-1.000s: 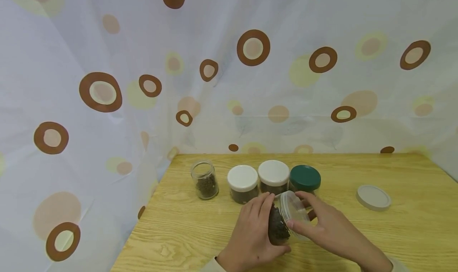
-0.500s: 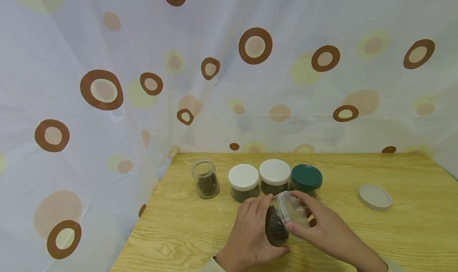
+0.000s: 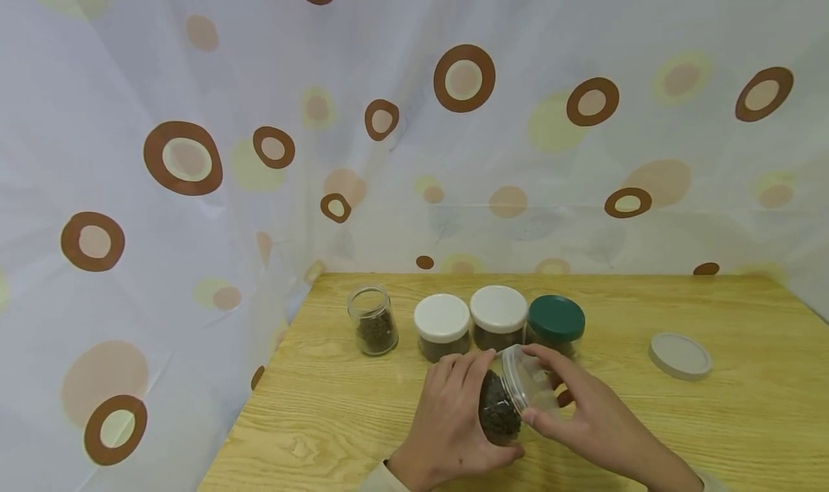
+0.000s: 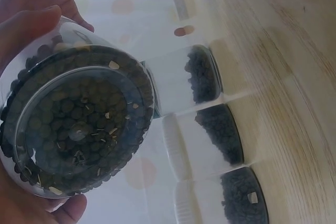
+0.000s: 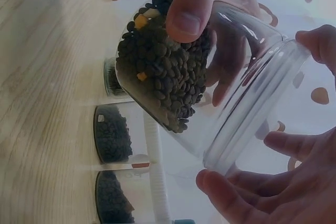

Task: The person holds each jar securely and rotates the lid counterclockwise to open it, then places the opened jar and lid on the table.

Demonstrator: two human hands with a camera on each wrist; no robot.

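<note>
A clear jar (image 3: 500,409) partly filled with dark pellets is held up above the table, tilted with its clear lid (image 3: 534,384) facing right. My left hand (image 3: 450,416) grips the jar's body, fingers over the far side and thumb on the near side. Around the lid's rim curl the fingers and thumb of my right hand (image 3: 592,424). Seen from the right wrist, the lid (image 5: 257,108) sits on the jar's mouth, and a few orange bits lie among the pellets (image 5: 163,72). The left wrist view looks at the jar's round base (image 4: 79,124).
Behind the hands stand two white-lidded jars (image 3: 442,319) and a green-lidded jar (image 3: 557,319), all with dark contents. An uncovered glass jar (image 3: 376,326) of pellets is to their left. A loose pale lid (image 3: 680,356) lies on the wooden table (image 3: 311,406) at right.
The jar and both hands have shifted slightly left against the jars behind. My right thumb has moved a little along the lid's rim. Both hands keep hold.
</note>
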